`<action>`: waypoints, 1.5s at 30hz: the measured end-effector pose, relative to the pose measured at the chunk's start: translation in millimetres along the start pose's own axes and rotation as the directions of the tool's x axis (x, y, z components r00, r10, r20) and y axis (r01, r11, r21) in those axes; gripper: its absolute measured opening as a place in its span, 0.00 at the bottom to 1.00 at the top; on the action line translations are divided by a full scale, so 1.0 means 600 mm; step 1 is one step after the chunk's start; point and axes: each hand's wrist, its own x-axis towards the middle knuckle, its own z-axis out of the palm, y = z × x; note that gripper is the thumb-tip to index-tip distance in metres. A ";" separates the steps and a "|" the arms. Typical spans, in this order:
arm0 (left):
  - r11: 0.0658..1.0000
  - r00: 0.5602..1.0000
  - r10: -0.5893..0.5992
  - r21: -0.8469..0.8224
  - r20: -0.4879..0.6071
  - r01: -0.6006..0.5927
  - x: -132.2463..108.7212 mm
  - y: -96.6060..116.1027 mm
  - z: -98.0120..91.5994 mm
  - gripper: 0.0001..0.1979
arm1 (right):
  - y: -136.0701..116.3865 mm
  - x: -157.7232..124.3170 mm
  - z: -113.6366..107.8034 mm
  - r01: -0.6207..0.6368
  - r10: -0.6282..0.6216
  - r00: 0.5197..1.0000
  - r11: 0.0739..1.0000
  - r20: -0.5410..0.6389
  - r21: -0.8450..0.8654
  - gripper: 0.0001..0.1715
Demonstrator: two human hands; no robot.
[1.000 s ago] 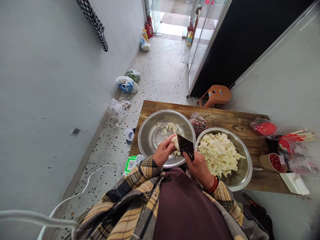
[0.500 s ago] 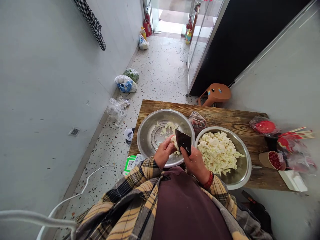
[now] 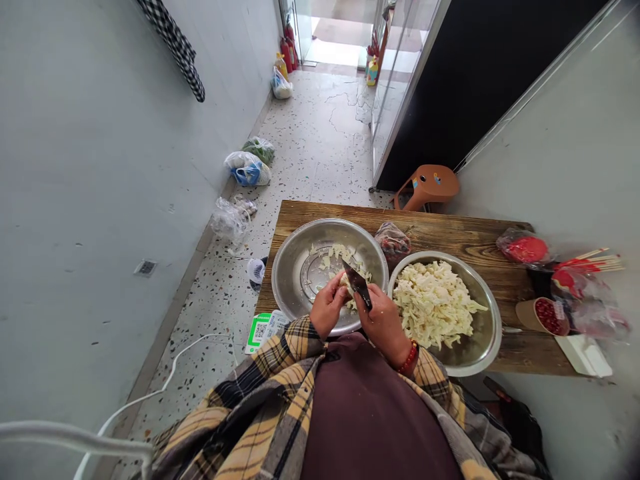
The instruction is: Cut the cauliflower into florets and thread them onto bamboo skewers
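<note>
Over the near side of a steel basin [image 3: 284,250], my left hand [image 3: 327,310] is closed around a pale piece of cauliflower [image 3: 345,283], mostly hidden by fingers and blade. My right hand [image 3: 386,328] grips a dark, broad-bladed knife [image 3: 357,280]; its blade is against or very close to the piece. Thin white scraps [image 3: 336,253] lie on the bottom of that basin. To the right stands a second steel basin [image 3: 487,337], heaped with cut cauliflower [image 3: 437,303].
A bagged dark item [image 3: 393,241] sits behind the basins. On the table's right are a paper cup of red bits [image 3: 549,316], skewers [image 3: 595,259] and plastic bags. A QR card [image 3: 260,329] lies at the left edge. An orange stool [image 3: 433,185] stands behind; bags [image 3: 249,168] rest on the floor.
The knife blade has turned, showing narrower and tilted more to the left. My right hand has rotated slightly with it. The left hand has hardly moved, and the view has shifted a little.
</note>
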 end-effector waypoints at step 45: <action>0.911 0.925 -0.357 -0.173 0.126 0.375 0.099 -0.052 0.150 0.11 | 0.241 -0.141 -0.133 -0.729 0.881 0.452 0.456 -0.141 0.510 0.25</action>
